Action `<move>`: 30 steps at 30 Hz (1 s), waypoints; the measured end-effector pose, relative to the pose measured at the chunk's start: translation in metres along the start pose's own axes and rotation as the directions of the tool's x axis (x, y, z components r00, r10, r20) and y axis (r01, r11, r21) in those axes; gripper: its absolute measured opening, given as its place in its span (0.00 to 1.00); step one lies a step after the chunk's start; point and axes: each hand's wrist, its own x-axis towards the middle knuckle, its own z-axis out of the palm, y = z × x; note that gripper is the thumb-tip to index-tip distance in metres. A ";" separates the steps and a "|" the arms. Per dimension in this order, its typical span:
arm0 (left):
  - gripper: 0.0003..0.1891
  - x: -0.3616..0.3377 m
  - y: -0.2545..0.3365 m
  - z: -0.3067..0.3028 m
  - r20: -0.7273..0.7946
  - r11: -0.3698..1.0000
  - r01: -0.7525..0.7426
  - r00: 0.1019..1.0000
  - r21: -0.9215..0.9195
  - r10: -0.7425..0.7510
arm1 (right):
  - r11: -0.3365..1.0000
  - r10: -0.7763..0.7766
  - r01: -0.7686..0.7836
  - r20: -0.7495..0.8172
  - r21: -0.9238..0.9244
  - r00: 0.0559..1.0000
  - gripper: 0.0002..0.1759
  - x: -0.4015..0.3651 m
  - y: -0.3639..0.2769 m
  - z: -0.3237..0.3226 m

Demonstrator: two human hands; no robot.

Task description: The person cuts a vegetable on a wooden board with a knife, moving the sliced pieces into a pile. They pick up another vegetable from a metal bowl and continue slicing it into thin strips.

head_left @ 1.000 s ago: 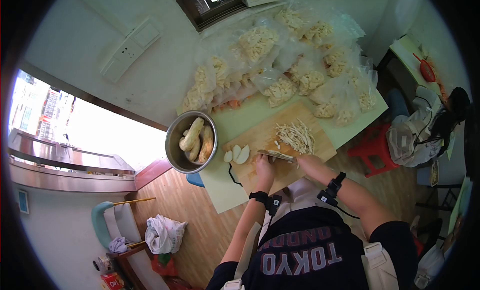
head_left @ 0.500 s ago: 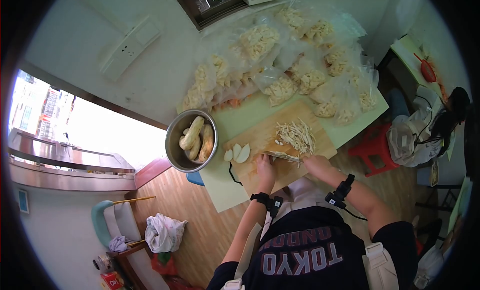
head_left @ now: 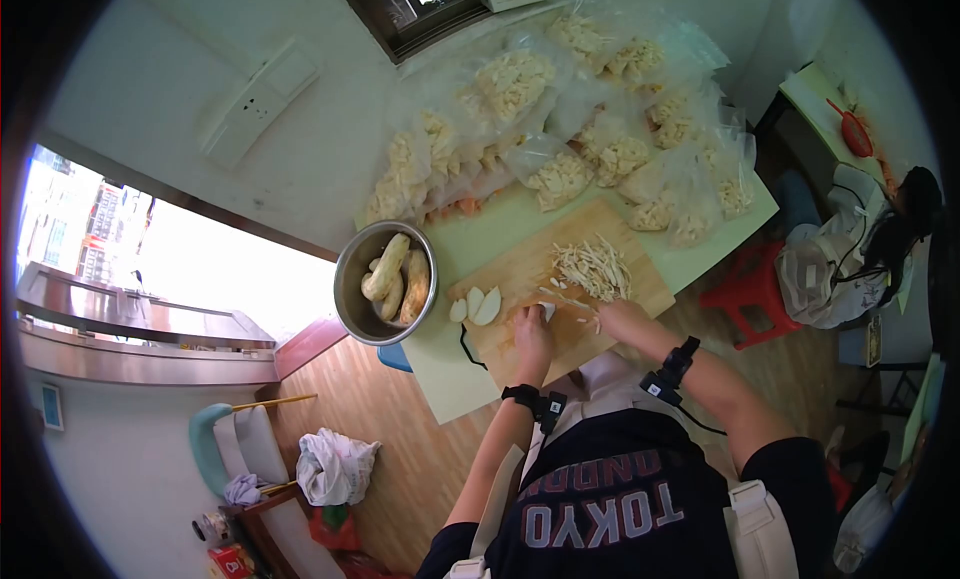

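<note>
My left hand (head_left: 531, 331) is closed around a small white vegetable piece (head_left: 547, 310) on the wooden cutting board (head_left: 560, 354). My right hand (head_left: 622, 320) is closed at the board's right side; what it grips is too small and unclear to tell. Between the hands lie a few thin pale strips. Behind my right hand is a pile of shredded pale vegetable (head_left: 594, 269). Cut white slices (head_left: 487, 306) lie at the board's left. A metal bowl (head_left: 343, 289) left of the board holds several peeled, elongated vegetables (head_left: 386, 269).
Many clear bags of cut pale pieces (head_left: 515, 84) cover the back of the table (head_left: 440, 384). A red stool (head_left: 752, 297) stands to the right. At the lower left are a chair (head_left: 208, 444) and a white bag (head_left: 335, 466) on the floor side.
The long, thin item that stretched between my hands no longer shows there; loose strips lie in its place. My right hand has shifted slightly left, toward the pile.
</note>
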 end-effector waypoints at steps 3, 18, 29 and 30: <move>0.06 0.000 -0.001 0.003 -0.080 1.000 -0.006 0.997 -0.030 0.004 | 0.999 0.013 -0.013 -0.008 -0.043 1.000 0.09 -0.016 -0.007 -0.003; 0.06 -0.001 -0.003 -0.001 -0.022 1.000 -0.004 1.000 0.020 0.004 | 0.999 0.023 -0.022 -0.031 0.040 0.999 0.08 0.011 -0.013 0.013; 0.08 -0.004 -0.006 -0.004 -0.072 0.996 -0.042 0.997 -0.074 0.036 | 0.984 0.081 -0.070 0.060 -0.166 0.995 0.09 -0.035 -0.028 -0.022; 0.09 -0.004 -0.008 -0.003 -0.059 0.996 -0.049 0.997 -0.077 0.044 | 0.984 0.060 -0.050 0.055 -0.169 0.997 0.09 -0.035 -0.029 -0.025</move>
